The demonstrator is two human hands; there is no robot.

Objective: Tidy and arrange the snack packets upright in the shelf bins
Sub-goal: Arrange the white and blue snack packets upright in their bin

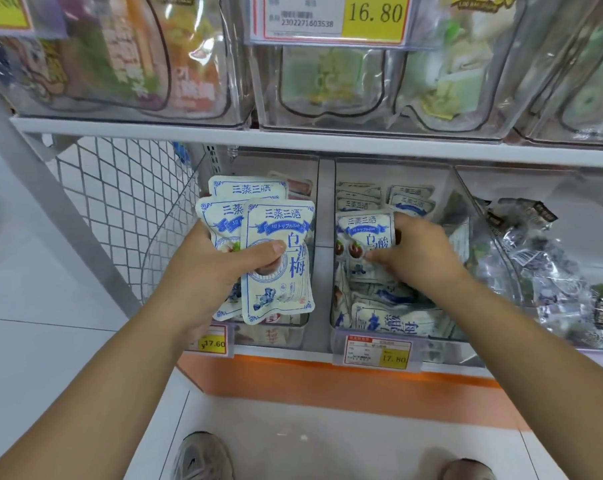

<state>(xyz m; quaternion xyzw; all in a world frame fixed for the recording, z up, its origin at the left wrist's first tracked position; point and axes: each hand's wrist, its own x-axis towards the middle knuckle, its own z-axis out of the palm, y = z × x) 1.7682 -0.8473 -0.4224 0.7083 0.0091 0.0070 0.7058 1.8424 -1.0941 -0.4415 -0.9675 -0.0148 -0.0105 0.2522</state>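
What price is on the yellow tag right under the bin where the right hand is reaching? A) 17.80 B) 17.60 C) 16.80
A: the right hand grips a packet in the middle bin, and the yellow tag on that bin's front reads 17.80.

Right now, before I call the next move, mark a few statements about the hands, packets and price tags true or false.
1. The left hand grips several white-and-blue plum packets together. True.
2. The right hand is empty. False: it pinches a single packet inside the middle bin.
3. The middle bin's price tag reads 17.80. True.
4. The upper-shelf tag reads 17.60. False: it reads 16.80.
5. Every packet in the middle bin stands upright. False: the front packets lie flat.
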